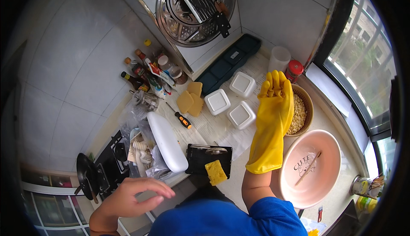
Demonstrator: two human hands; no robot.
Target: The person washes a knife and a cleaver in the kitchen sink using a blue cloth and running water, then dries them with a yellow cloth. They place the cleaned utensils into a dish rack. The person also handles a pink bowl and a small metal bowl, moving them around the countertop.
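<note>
Bright daylight from window (363, 60) at right; soft shadows; strong fisheye bending, dark vignette at rim.

A pale kitchen counter (337, 120) is seen from above. Three white square containers (218, 101) are set at its middle, a pink basin (310, 167) near right, bottles (141, 71) far left.

Right hand (273, 116) is wearing a bright yellow rubber glove; left hand (136, 197) is showing bare. Sleeve (239, 219) is reading saturated blue. Pink basin (309, 167) is carrying a dark printed motif inside. Brown bowl (308, 103) is holding pale yellow kernels. Sponge (215, 172) is appearing yellow against a black tray (200, 159). Three square containers (240, 115) are showing white lids; the screwdriver (183, 119) is showing orange-and-black.
</note>
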